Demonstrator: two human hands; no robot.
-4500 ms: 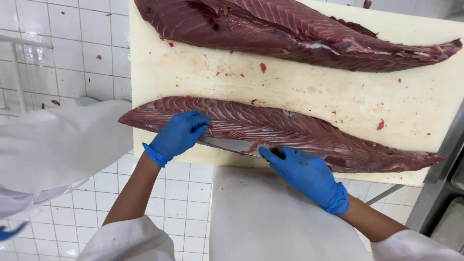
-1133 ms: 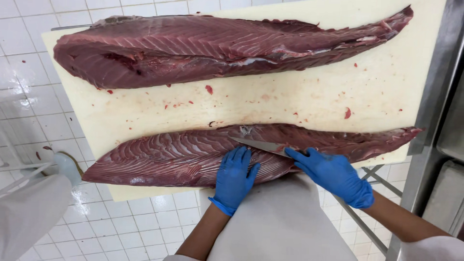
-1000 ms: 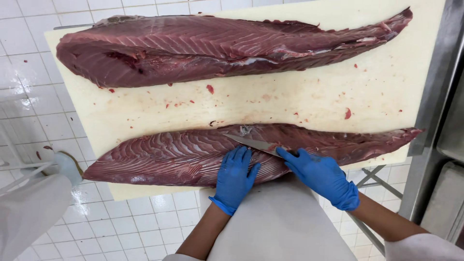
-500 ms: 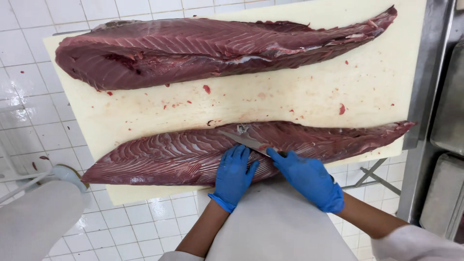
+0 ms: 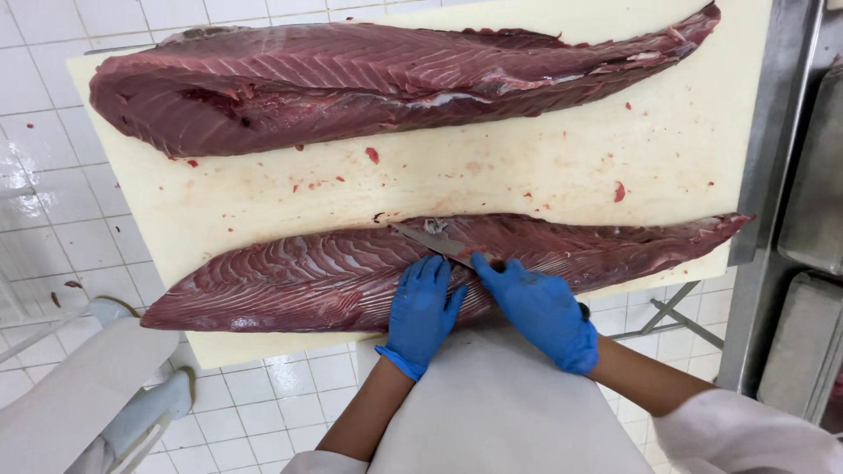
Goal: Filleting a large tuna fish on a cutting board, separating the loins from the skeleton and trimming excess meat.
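Right hand [image 5: 543, 316] holds knife [image 5: 432, 241] on near fillet [image 5: 299, 276]; left hand [image 5: 421, 307] presses it.

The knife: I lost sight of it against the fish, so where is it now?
In the head view the knife lies blade-flat on the near fillet, mid-board, held in the right hand, with the left hand pressing the fillet beside it.

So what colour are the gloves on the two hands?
Blue. Both the left hand and the right hand wear blue gloves, seen clearly in the head view.
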